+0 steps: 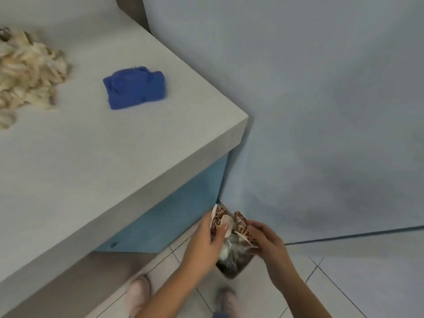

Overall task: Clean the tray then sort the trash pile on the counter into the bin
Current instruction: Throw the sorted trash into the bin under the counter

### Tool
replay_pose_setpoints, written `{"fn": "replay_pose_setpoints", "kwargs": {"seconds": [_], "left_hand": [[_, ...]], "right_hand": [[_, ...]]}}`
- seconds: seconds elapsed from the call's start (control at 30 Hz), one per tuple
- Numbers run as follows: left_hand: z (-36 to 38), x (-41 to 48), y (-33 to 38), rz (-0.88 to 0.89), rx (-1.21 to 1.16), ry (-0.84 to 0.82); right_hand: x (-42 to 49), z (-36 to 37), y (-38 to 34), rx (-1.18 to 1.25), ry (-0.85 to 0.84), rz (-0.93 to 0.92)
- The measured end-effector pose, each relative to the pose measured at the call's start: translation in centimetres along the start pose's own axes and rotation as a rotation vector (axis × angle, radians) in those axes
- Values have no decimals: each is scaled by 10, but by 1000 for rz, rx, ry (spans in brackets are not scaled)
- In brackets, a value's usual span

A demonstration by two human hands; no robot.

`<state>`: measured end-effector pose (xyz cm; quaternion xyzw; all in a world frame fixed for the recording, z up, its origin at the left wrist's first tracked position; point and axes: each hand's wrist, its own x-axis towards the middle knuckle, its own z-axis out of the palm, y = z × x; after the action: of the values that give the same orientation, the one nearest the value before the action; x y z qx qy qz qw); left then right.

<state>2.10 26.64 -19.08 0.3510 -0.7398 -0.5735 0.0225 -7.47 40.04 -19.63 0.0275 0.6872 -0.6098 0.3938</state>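
Note:
Low at the counter's corner, both my hands hold crumpled leopard-print paper trash [241, 223] over a small dark bin [234, 265] on the floor. My left hand [206, 239] grips the left piece, with a pale scrap under its thumb. My right hand [268, 242] pinches the right piece. The bin holds clear plastic and pale waste. On the grey counter [91, 157] a pile of pale peelings [29, 74] lies at the far left. No tray is in view.
A crumpled blue cloth [135, 88] lies on the counter near the right edge. Blue wall panels rise behind the bin. My two feet in pale shoes [137, 292] stand on the tiled floor by the blue cabinet front.

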Motion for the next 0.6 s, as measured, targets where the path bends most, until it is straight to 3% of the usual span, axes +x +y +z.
{"fn": "replay_pose_setpoints", "kwargs": {"seconds": [0.13, 0.3, 0.4, 0.6], "left_hand": [[66, 41, -97, -282, 43, -109], [129, 109, -201, -328, 402, -31], [157, 154, -237, -279, 636, -53], [205, 210, -296, 71, 1169, -394]], "right_hand": [[64, -40, 92, -272, 111, 173], [155, -68, 199, -852, 116, 168], [204, -74, 260, -1092, 47, 89], [261, -79, 347, -1544, -157, 20]]}}
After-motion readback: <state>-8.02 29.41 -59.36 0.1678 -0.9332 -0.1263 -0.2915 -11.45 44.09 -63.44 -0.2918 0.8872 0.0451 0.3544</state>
